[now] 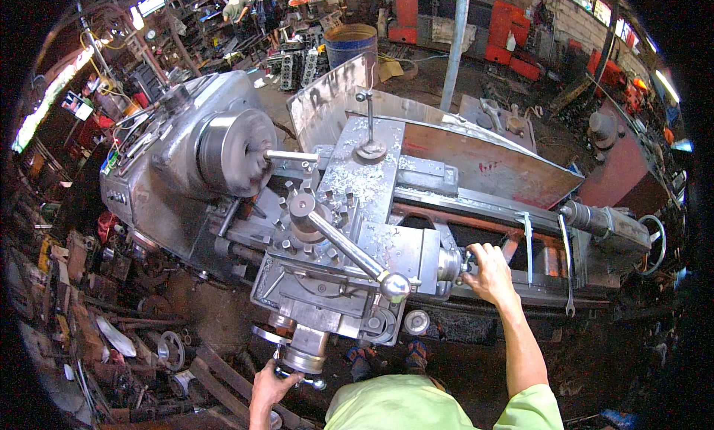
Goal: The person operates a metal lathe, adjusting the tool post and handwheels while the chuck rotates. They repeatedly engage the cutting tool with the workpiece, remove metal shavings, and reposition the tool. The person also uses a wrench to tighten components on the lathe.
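Note:
A large metal lathe fills the middle. My left hand [271, 387] is closed round the crank handle [312, 382] of the cross-slide handwheel at the lathe's front. My right hand [489, 272] grips the small handle at the end of the top-slide dial [449, 265]. The chuck [236, 153] looks blurred, as if spinning, and a slim bright metal rod [291, 155] sticks out of it toward the toolpost [305, 214]. From the toolpost a clamping lever [348, 246] with a ball end slants toward me. Shiny metal chips [354, 179] litter the carriage.
A caliper [528, 246] and a wrench [567, 266] lie across the bed before the tailstock [608, 228]. Metal guard sheets [476, 162] stand behind. Scrap parts crowd the left floor. A blue drum [350, 46] and two people stand at the back.

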Action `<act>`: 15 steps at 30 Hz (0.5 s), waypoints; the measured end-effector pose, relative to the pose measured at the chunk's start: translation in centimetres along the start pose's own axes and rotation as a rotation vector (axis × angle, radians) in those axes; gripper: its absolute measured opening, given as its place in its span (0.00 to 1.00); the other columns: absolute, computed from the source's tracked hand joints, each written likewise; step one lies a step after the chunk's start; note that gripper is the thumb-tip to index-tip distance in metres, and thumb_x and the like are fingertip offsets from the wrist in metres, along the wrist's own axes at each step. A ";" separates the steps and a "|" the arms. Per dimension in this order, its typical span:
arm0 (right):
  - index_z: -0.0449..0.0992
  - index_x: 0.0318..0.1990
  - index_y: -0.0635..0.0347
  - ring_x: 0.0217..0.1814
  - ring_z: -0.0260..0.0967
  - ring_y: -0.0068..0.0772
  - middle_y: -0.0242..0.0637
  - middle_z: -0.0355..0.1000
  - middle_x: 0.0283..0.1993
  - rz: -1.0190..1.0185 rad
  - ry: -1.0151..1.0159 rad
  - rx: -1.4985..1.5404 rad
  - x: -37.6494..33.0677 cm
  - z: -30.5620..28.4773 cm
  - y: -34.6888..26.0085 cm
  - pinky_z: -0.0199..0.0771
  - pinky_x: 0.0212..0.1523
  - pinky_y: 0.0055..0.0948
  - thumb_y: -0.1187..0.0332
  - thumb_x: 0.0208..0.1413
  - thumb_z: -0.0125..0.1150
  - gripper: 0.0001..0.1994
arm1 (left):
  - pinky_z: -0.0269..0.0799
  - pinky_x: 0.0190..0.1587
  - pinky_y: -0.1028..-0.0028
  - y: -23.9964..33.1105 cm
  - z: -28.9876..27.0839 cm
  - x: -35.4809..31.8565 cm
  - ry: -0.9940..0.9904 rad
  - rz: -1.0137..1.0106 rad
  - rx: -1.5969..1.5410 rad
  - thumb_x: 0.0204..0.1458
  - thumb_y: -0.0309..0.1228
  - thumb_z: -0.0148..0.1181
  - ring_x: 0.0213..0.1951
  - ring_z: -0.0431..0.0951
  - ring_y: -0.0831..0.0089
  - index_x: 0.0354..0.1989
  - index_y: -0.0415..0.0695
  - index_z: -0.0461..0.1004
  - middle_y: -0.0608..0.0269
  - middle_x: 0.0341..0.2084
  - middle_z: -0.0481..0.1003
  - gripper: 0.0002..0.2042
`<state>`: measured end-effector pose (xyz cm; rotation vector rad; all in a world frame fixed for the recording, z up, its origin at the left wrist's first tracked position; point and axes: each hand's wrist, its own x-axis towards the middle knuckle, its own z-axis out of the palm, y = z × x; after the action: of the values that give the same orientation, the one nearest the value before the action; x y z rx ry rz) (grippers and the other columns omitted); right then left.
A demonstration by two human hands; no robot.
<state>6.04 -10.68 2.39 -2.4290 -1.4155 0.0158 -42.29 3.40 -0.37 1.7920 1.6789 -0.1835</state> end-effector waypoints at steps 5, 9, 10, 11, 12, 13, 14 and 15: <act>0.71 0.54 0.52 0.49 0.66 0.48 0.41 0.68 0.44 -0.003 0.010 0.008 0.0 -0.1 -0.1 0.73 0.49 0.45 0.65 0.41 0.76 0.30 | 0.74 0.55 0.57 0.9 0.1 -0.9 0.041 0.005 0.086 0.35 0.53 0.76 0.51 0.79 0.44 0.60 0.27 0.68 0.31 0.45 0.77 0.48; 0.71 0.53 0.52 0.49 0.66 0.48 0.41 0.68 0.44 0.016 0.000 0.002 0.0 -0.2 -0.3 0.73 0.49 0.45 0.65 0.41 0.76 0.29 | 0.76 0.49 0.52 0.8 0.3 -1.0 0.080 0.043 0.199 0.39 0.55 0.74 0.46 0.80 0.42 0.53 0.30 0.71 0.34 0.39 0.79 0.42; 0.71 0.53 0.52 0.49 0.66 0.48 0.41 0.68 0.44 0.018 -0.001 0.005 0.0 -0.2 -0.4 0.73 0.49 0.45 0.65 0.41 0.76 0.29 | 0.76 0.49 0.53 0.8 0.4 -1.1 0.090 0.059 0.191 0.39 0.55 0.74 0.45 0.80 0.42 0.54 0.30 0.71 0.34 0.39 0.79 0.42; 0.72 0.53 0.51 0.49 0.66 0.48 0.41 0.68 0.44 0.021 -0.002 0.008 0.0 -0.2 -0.4 0.73 0.49 0.45 0.65 0.41 0.76 0.29 | 0.76 0.49 0.53 0.7 0.4 -1.1 0.091 0.060 0.198 0.39 0.55 0.74 0.45 0.81 0.42 0.54 0.30 0.70 0.34 0.39 0.79 0.43; 0.72 0.53 0.51 0.49 0.66 0.48 0.41 0.68 0.45 0.026 -0.007 0.009 0.0 -0.3 -0.4 0.73 0.49 0.45 0.65 0.41 0.76 0.29 | 0.76 0.49 0.53 0.6 0.4 -1.1 0.090 0.060 0.212 0.39 0.55 0.74 0.45 0.81 0.42 0.55 0.30 0.70 0.34 0.39 0.79 0.43; 0.72 0.53 0.52 0.49 0.66 0.48 0.41 0.68 0.44 0.025 0.004 0.009 0.0 -0.3 -0.5 0.73 0.49 0.45 0.65 0.41 0.77 0.28 | 0.75 0.50 0.53 0.6 0.4 -1.1 0.078 0.064 0.182 0.39 0.56 0.74 0.46 0.80 0.42 0.56 0.29 0.70 0.34 0.40 0.79 0.44; 0.72 0.52 0.52 0.49 0.66 0.48 0.41 0.68 0.44 0.026 0.009 0.007 0.1 -0.3 -0.5 0.73 0.49 0.45 0.65 0.41 0.77 0.28 | 0.75 0.51 0.54 0.5 0.2 -1.1 0.064 0.067 0.157 0.39 0.56 0.74 0.48 0.80 0.43 0.56 0.29 0.69 0.33 0.42 0.78 0.45; 0.72 0.51 0.53 0.49 0.66 0.48 0.42 0.69 0.44 0.036 0.005 -0.003 0.0 -0.3 -0.6 0.73 0.49 0.45 0.66 0.40 0.77 0.28 | 0.74 0.52 0.54 0.4 0.0 -1.1 0.053 0.065 0.141 0.39 0.56 0.74 0.49 0.79 0.43 0.57 0.28 0.69 0.33 0.43 0.78 0.45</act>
<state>5.59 -10.47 2.84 -2.4549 -1.3701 0.0165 -42.04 2.51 0.33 1.9684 1.6777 -0.2333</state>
